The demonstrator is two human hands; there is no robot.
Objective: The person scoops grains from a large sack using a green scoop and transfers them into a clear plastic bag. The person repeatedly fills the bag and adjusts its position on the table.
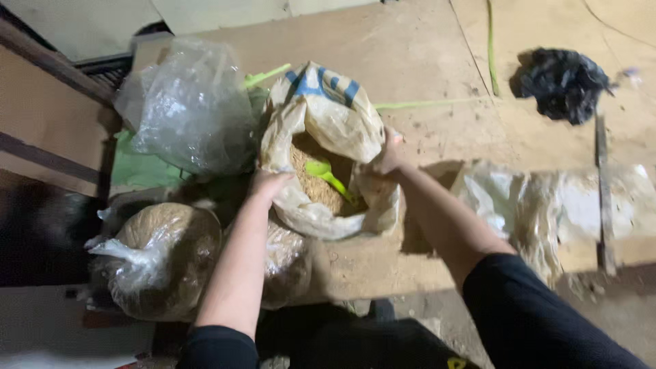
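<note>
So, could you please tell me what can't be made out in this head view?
- Left hand fingers: curled over the sack rim, hidden.
- Green scoop: handle end blocked by the sack's near wall.
- Grain depth: sack walls hide it.
- Clear bag contents: crumpled plastic glare.
- Black lump: too blurred to identify.

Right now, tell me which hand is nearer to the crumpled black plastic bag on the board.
Right. The right hand grips the near rim of the open grain sack, with the black bag farther off to its right. The left hand holds the sack's opposite rim, farther away.
</note>
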